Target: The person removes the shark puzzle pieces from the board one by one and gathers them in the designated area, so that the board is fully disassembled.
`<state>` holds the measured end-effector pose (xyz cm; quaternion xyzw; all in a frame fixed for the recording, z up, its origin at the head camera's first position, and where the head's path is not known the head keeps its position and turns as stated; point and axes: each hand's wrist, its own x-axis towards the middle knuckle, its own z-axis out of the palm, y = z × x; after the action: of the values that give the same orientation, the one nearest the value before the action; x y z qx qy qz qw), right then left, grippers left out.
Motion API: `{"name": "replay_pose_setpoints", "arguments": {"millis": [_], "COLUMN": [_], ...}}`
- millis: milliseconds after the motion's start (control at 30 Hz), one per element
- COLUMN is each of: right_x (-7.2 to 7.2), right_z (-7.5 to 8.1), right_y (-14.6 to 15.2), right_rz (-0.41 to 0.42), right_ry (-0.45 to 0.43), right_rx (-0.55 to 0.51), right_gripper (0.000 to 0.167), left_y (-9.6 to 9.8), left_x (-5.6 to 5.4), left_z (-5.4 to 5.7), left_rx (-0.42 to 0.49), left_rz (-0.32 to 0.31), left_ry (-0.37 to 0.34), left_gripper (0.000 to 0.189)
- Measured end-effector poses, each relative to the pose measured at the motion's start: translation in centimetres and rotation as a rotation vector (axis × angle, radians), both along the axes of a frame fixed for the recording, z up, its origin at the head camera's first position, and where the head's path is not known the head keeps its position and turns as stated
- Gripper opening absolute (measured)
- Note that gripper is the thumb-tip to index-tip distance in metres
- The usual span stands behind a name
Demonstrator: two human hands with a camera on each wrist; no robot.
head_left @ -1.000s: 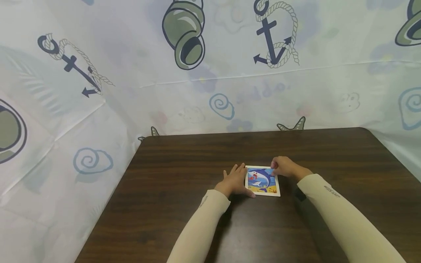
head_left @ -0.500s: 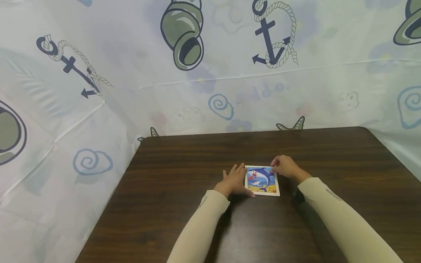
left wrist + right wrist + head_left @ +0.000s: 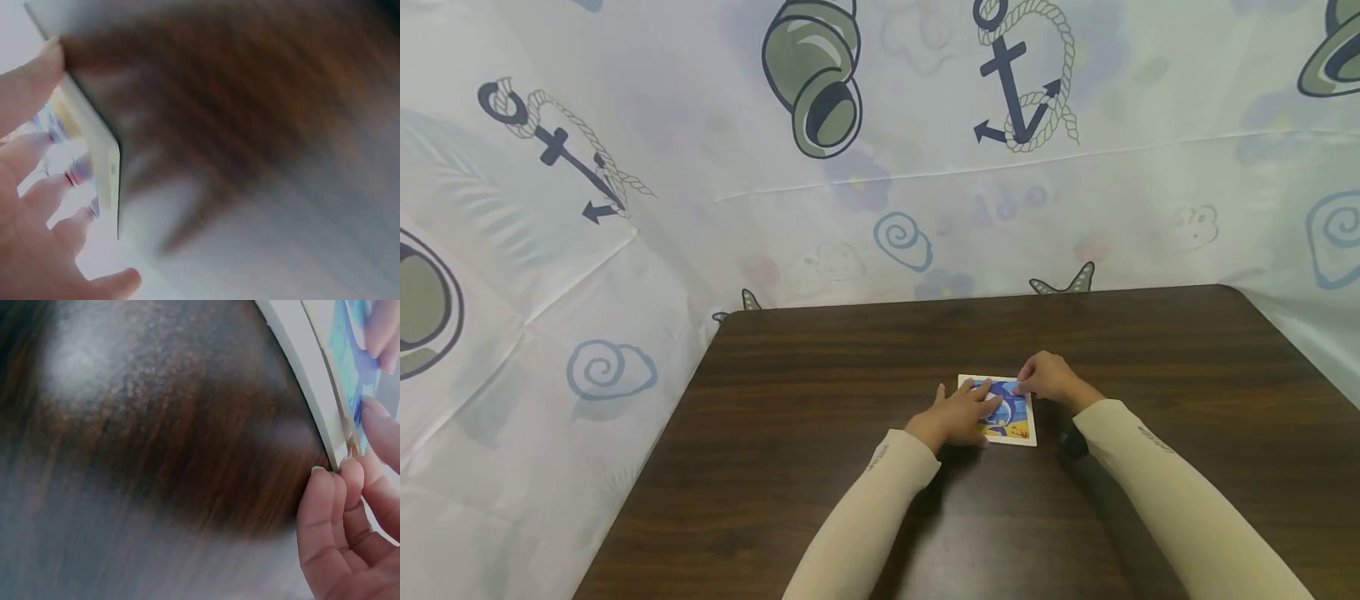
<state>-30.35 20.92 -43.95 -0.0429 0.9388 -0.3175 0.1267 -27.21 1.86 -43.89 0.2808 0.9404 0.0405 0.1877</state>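
A small square dolphin picture [image 3: 1015,415] with a raised white border lies flat on the dark wooden table [image 3: 820,392]. My left hand [image 3: 957,415] reaches over its left half with fingers spread and straight, covering much of the image. In the left wrist view the thumb meets the white border [image 3: 105,150] and the other fingertips lie over the printed face. At the far right corner my right hand [image 3: 1051,379] pinches the picture. Its thumb [image 3: 381,428] is on the printed side, and its curled fingers [image 3: 322,500] are against the corner's edge.
Behind the table's far edge hangs a pale cloth [image 3: 955,225] printed with anchors and shells; it also covers the left side. A dark shadowed patch [image 3: 1073,442] shows beneath the right wrist. Both forearms wear cream sleeves [image 3: 865,517].
My left hand has shifted right, from the picture's left edge onto its face. The right hand stays at the far right corner with little movement.
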Motion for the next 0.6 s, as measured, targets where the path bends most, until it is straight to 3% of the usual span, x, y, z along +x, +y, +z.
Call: {"name": "replay_pose_setpoints", "arguments": {"millis": [267,600], "right_x": [-0.18,-0.52], "right_z": [0.00,-0.13], "right_y": [0.44,0.88], "right_rz": [-0.009,-0.049], "right_ry": [-0.051,-0.122], "right_rx": [-0.030,-0.122], "right_gripper": [0.020,0.024], "left_y": [0.62,1.12], "left_x": [0.21,0.18], "left_z": [-0.03,0.33], "left_rx": [-0.032,-0.097], "left_rz": [-0.020,-0.037], "left_ry": [-0.010,0.060], "left_gripper": [0.064,0.059]}}
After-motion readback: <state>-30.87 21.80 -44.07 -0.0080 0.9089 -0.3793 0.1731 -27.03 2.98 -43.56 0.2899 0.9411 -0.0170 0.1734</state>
